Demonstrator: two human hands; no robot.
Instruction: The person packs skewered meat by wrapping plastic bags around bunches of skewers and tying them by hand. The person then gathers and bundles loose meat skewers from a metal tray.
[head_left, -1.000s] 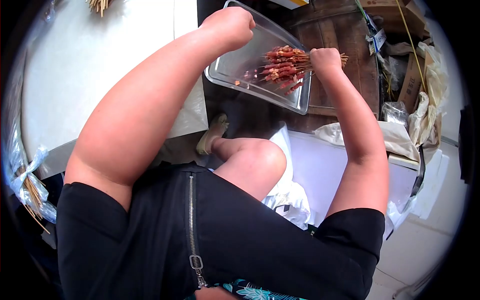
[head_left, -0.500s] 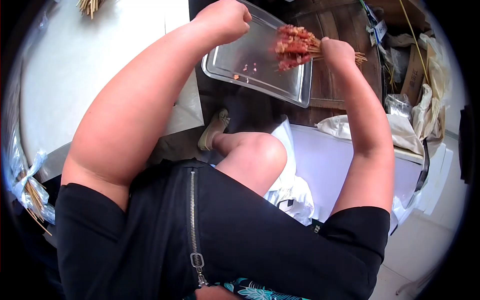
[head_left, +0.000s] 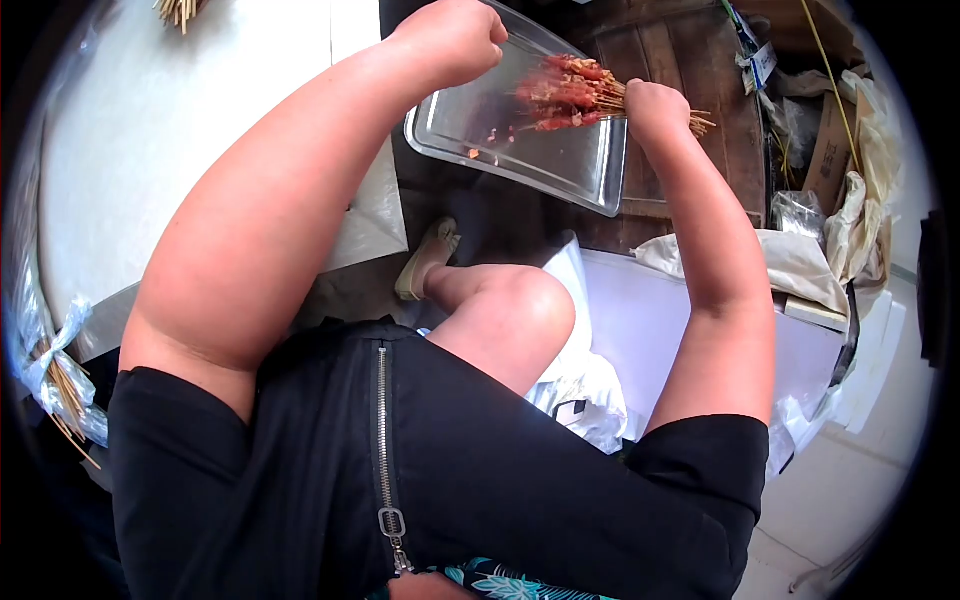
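My right hand (head_left: 658, 108) is closed round the sticks of a bunch of skewers. Red and pale meat pieces (head_left: 570, 92), partly blurred, point left from it, over the right part of a clear-looking, shiny tray (head_left: 550, 172). Bare stick ends (head_left: 703, 122) come out on the other side of the fist. My left hand (head_left: 462, 40) is closed at the tray's left side, near the top of the view; what it holds, if anything, is hidden. A few small meat bits (head_left: 474, 154) lie on the tray's bottom.
A white table (head_left: 190, 120) fills the left, with a bundle of sticks (head_left: 180, 12) at its far edge. More sticks in plastic (head_left: 62, 385) hang at lower left. Brown wooden boards (head_left: 700, 160) lie beyond the tray. Cardboard (head_left: 828, 160) and cloth (head_left: 790, 262) are at right.
Over the last second the skewers rose from low over the tray and swung right, then came back left and slightly down with my right hand. My left hand stays closed by the tray.
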